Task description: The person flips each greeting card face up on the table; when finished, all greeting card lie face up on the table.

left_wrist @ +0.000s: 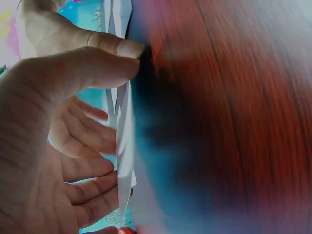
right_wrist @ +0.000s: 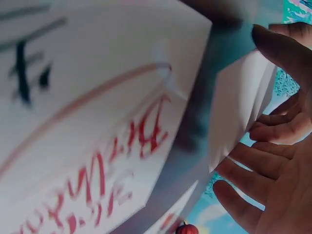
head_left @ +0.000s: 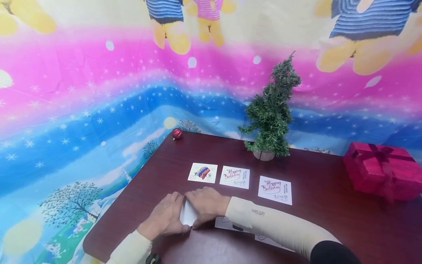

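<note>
A white piece of card (head_left: 189, 215) stands in a fold between my two hands, low over the near part of the dark table. From the left, my left hand (head_left: 165, 215) grips it with the thumb at the near edge and the fingers behind. My right hand (head_left: 208, 205) holds the other side the same way, its thumb close to the left thumb. In the left wrist view the folded card (left_wrist: 125, 146) is seen edge-on. The right wrist view shows its plain white face (right_wrist: 236, 105); a printed birthday card (right_wrist: 97, 117) looms large there.
Behind my hands lie a card with a coloured drawing (head_left: 201, 175) and two "Happy Birthday" cards, one left (head_left: 234, 177) and one right (head_left: 275, 190). My right sleeve (head_left: 273, 223) partly covers more cards. Further back are a red ornament (head_left: 177, 133), small tree (head_left: 271, 113) and red gift box (head_left: 372, 172).
</note>
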A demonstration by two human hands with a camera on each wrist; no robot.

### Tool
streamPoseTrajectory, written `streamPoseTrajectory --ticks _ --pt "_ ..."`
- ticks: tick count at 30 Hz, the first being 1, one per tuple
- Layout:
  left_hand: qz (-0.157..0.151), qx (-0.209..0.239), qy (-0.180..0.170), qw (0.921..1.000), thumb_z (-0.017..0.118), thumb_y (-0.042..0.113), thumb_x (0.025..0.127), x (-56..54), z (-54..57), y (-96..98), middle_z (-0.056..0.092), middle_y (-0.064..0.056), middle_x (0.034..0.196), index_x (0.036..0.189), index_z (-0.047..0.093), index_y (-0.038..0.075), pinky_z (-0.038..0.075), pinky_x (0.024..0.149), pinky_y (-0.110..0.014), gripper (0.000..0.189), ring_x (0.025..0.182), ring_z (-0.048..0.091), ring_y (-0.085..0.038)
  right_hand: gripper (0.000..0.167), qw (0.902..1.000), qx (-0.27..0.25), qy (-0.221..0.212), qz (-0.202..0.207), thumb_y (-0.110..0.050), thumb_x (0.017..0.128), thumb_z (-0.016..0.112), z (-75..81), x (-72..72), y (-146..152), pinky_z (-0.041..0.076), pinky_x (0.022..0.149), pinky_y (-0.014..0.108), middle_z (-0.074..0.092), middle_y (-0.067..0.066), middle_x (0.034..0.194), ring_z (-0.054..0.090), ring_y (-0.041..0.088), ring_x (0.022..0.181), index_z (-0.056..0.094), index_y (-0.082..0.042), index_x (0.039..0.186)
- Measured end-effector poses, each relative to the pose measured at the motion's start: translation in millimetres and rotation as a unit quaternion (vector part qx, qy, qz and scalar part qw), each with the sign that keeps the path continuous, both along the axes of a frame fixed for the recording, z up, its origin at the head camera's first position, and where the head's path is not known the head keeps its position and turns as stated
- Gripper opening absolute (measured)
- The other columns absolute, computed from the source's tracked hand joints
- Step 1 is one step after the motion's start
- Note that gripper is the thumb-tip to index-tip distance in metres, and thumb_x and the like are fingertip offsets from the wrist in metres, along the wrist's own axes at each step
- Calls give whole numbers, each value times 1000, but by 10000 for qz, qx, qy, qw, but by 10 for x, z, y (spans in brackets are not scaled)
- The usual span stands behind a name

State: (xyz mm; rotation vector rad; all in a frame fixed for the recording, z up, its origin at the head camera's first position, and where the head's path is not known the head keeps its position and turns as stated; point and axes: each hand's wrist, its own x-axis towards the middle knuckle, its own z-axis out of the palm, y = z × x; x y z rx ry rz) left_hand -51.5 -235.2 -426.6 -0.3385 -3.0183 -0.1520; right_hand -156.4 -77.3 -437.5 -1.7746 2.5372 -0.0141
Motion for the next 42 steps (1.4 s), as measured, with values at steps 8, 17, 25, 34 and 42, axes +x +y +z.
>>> streamPoseTrajectory --ticks 8,17,25,34,42 --pt "155 -54 213 9996 86 48 57 -4 81 -96 60 -12 105 121 56 -2 46 101 -49 87 99 58 -29 85 9997 -92 -36 -218 -64 63 83 110 -92 94 48 69 24 63 -8 107 58 7 89 53 -18 128" --pt "-116 398 446 9981 88 50 60 -87 206 -48 57 -17 119 134 47 -7 39 109 -52 102 111 56 -31 97 9992 -238 314 -88 -65 66 81 178 -82 64 51 78 28 60 -3 121 56 11 101 49 -13 141" --pt "85 1971 -562 9787 100 41 51 -101 167 -122 42 -22 146 156 18 -1 41 108 -50 140 125 49 -35 96 9938 -930 -539 -274 -61 67 83 179 -119 137 49 84 30 60 -2 123 58 9 96 44 -15 142" --pt "-394 3158 -589 9462 98 28 59 -162 -17 -174 40 -19 152 157 12 4 33 112 -53 132 141 39 -31 104 9633 -1775 -1930 -567 -66 69 81 175 -54 202 52 93 33 61 5 130 62 16 111 36 -13 147" --pt "-510 2301 -79 9718 95 36 61 -203 -63 -168 53 -14 137 145 34 -1 36 110 -55 110 129 50 -29 108 9601 -1852 -1974 -700 -68 68 81 172 -28 281 53 87 31 64 8 119 63 15 103 33 -12 147"
